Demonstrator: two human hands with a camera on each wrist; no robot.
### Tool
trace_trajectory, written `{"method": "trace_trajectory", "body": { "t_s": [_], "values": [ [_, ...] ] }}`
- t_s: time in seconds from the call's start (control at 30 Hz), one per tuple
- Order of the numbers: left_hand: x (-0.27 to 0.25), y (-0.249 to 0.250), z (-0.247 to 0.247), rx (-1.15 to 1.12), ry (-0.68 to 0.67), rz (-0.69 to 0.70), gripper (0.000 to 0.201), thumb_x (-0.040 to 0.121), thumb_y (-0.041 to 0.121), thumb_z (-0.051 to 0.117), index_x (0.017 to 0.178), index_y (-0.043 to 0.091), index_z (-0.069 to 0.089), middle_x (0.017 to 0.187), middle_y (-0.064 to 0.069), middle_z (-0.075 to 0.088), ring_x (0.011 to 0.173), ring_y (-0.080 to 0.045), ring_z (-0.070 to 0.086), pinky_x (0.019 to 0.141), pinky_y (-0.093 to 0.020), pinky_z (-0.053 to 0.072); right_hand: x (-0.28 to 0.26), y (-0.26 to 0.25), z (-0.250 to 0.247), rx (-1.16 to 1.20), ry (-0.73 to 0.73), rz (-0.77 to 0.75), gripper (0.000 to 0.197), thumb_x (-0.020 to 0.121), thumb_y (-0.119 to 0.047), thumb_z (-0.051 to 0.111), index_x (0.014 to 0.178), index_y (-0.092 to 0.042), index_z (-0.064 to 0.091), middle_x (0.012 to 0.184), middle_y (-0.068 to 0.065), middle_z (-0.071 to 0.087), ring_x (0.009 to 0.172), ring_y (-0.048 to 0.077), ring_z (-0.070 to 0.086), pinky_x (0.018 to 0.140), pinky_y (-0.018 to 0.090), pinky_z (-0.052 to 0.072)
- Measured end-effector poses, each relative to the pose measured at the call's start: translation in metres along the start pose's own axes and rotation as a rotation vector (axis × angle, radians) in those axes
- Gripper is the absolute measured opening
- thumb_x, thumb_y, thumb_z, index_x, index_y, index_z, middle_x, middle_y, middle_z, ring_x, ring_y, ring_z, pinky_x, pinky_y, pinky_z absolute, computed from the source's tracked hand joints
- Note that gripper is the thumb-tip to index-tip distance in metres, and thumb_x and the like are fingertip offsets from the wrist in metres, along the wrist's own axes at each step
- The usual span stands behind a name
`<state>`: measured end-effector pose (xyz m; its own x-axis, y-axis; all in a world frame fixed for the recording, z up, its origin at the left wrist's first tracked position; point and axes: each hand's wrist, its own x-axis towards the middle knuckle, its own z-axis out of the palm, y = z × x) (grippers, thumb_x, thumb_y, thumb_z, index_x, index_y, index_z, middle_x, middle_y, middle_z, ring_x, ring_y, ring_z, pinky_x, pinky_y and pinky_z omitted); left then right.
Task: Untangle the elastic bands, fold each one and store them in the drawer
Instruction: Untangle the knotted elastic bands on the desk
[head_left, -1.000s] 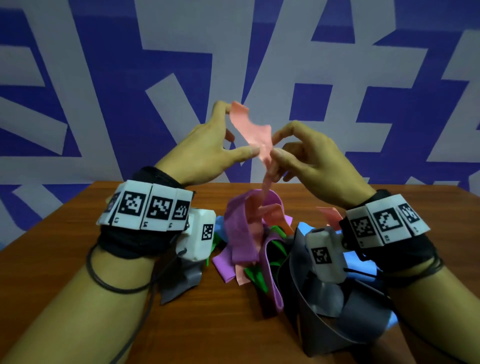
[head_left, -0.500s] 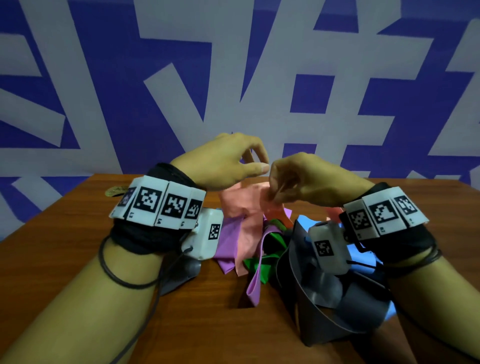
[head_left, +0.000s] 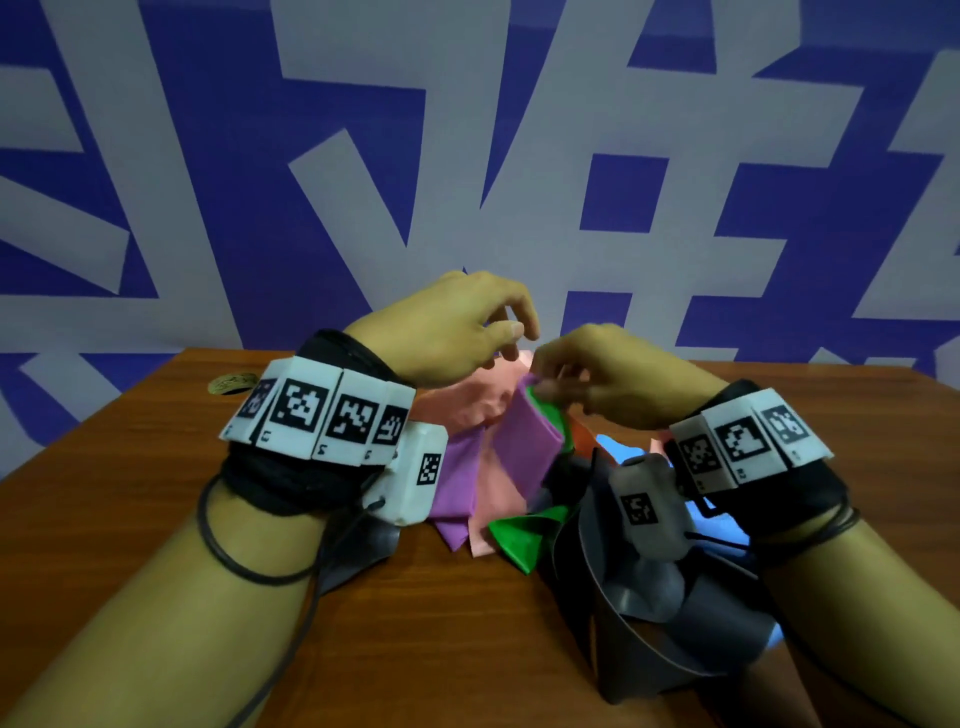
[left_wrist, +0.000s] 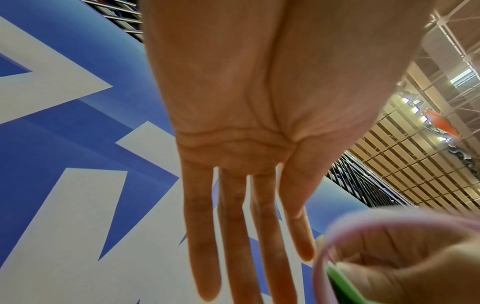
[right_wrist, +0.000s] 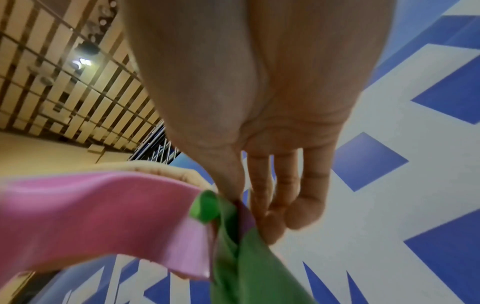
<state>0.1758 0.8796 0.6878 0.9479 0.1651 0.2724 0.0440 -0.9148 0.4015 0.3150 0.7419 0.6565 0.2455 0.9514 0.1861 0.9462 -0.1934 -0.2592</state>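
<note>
A tangled heap of elastic bands lies mid-table: a salmon band (head_left: 470, 402), a purple band (head_left: 524, 441), a green band (head_left: 522, 535), dark grey bands (head_left: 675, 629) and a bit of blue band (head_left: 615, 447). My right hand (head_left: 543, 385) pinches the top of the purple band together with a green fold, just above the heap. In the right wrist view the thumb and fingers (right_wrist: 262, 214) of my right hand (right_wrist: 249, 207) close on green band (right_wrist: 249, 257) and purple band (right_wrist: 103, 216). My left hand (head_left: 511, 325) hovers beside it, holding nothing, its fingers (left_wrist: 233, 236) straight.
The wooden table (head_left: 415, 639) runs to a blue-and-white patterned wall. A small brass-coloured round object (head_left: 231, 383) lies at the back left. The grey bands spread toward the near right under my right wrist. No drawer is in view.
Both hands came down from chest height to the heap. The salmon band was let go and now lies on the pile. My right hand now pinches the purple and green bands.
</note>
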Motion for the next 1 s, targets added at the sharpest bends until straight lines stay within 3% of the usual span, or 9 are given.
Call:
{"method": "trace_trajectory", "body": {
  "t_s": [0.1, 0.23, 0.4, 0.5, 0.6, 0.7, 0.77, 0.9, 1.0],
  "values": [
    [0.002, -0.002, 0.000, 0.020, 0.024, -0.001, 0.030, 0.099, 0.002, 0.043, 0.112, 0.018, 0.065, 0.095, 0.002, 0.071, 0.083, -0.013, 0.066, 0.065, -0.007, 0.043, -0.001, 0.005, -0.007, 0.103, 0.232, -0.006, 0.023, 0.098, -0.021, 0.059, 0.075, -0.022, 0.061, 0.061, -0.012, 0.057, 0.057, -0.001, 0.056, 0.059, 0.020, 0.041],
    [0.000, -0.002, 0.001, 0.002, -0.019, 0.010, 0.032, 0.094, -0.002, 0.049, 0.116, 0.020, 0.058, 0.102, 0.004, 0.072, 0.086, -0.006, 0.066, 0.076, -0.021, 0.051, -0.005, 0.004, -0.013, 0.243, 0.370, -0.051, 0.018, 0.089, -0.021, 0.055, 0.078, -0.010, 0.063, 0.065, 0.001, 0.060, 0.060, 0.005, 0.050, 0.059, 0.028, 0.041],
    [0.000, 0.002, 0.001, -0.019, -0.013, 0.031, 0.024, 0.094, 0.034, 0.063, 0.116, 0.026, 0.056, 0.112, 0.011, 0.070, 0.088, 0.007, 0.059, 0.077, -0.011, 0.043, -0.013, 0.000, -0.020, 0.590, 0.458, -0.115, 0.025, 0.079, -0.009, 0.052, 0.080, 0.015, 0.055, 0.066, 0.010, 0.048, 0.062, 0.013, 0.042, 0.054, 0.028, 0.030],
    [-0.002, 0.007, 0.003, -0.049, -0.063, 0.001, 0.050, 0.088, 0.048, 0.066, 0.129, 0.022, 0.056, 0.116, 0.011, 0.069, 0.101, -0.007, 0.063, 0.091, -0.029, 0.050, -0.012, -0.002, -0.021, 0.734, 0.531, -0.078, 0.018, 0.082, -0.015, 0.057, 0.078, 0.002, 0.063, 0.064, 0.011, 0.057, 0.063, 0.023, 0.051, 0.058, 0.040, 0.040],
    [-0.003, 0.012, 0.005, -0.021, -0.067, 0.028, 0.045, 0.084, 0.046, 0.072, 0.120, 0.022, 0.061, 0.107, 0.009, 0.069, 0.094, -0.007, 0.064, 0.085, -0.025, 0.051, -0.008, 0.000, -0.022, 0.783, 0.601, -0.043, 0.013, 0.094, -0.005, 0.058, 0.094, 0.004, 0.067, 0.083, 0.033, 0.064, 0.072, 0.034, 0.058, 0.064, 0.060, 0.046],
    [-0.003, 0.015, 0.007, -0.029, 0.021, 0.048, 0.027, 0.084, 0.034, 0.075, 0.102, 0.023, 0.058, 0.084, 0.011, 0.062, 0.074, 0.001, 0.056, 0.062, -0.011, 0.041, -0.008, 0.001, -0.025, 0.859, 0.622, -0.030, 0.015, 0.096, 0.003, 0.054, 0.097, -0.001, 0.068, 0.089, 0.028, 0.066, 0.079, 0.035, 0.061, 0.066, 0.046, 0.052],
    [-0.003, 0.015, 0.007, -0.046, 0.051, 0.022, 0.033, 0.084, 0.029, 0.075, 0.105, 0.024, 0.050, 0.085, 0.010, 0.060, 0.077, -0.003, 0.055, 0.062, -0.012, 0.039, -0.009, 0.002, -0.025, 0.882, 0.605, -0.020, 0.015, 0.096, 0.004, 0.053, 0.100, 0.000, 0.066, 0.087, 0.025, 0.066, 0.074, 0.034, 0.062, 0.062, 0.034, 0.053],
    [-0.003, 0.012, 0.006, -0.133, 0.051, -0.036, 0.044, 0.084, 0.028, 0.075, 0.113, 0.020, 0.042, 0.094, -0.005, 0.069, 0.078, -0.025, 0.065, 0.066, -0.036, 0.051, -0.008, 0.007, -0.019, 0.755, 0.606, 0.115, 0.012, 0.097, 0.009, 0.048, 0.108, 0.005, 0.049, 0.075, 0.026, 0.060, 0.052, 0.026, 0.058, 0.053, 0.039, 0.049],
    [-0.002, 0.005, 0.001, -0.073, 0.067, -0.060, 0.031, 0.089, 0.028, 0.068, 0.110, 0.022, 0.047, 0.094, -0.002, 0.065, 0.063, -0.012, 0.059, 0.050, -0.026, 0.041, -0.008, 0.013, -0.020, 0.662, 0.635, 0.180, 0.016, 0.094, 0.012, 0.043, 0.104, -0.001, 0.045, 0.075, 0.019, 0.058, 0.051, 0.026, 0.053, 0.048, 0.036, 0.043]
  ]
}}
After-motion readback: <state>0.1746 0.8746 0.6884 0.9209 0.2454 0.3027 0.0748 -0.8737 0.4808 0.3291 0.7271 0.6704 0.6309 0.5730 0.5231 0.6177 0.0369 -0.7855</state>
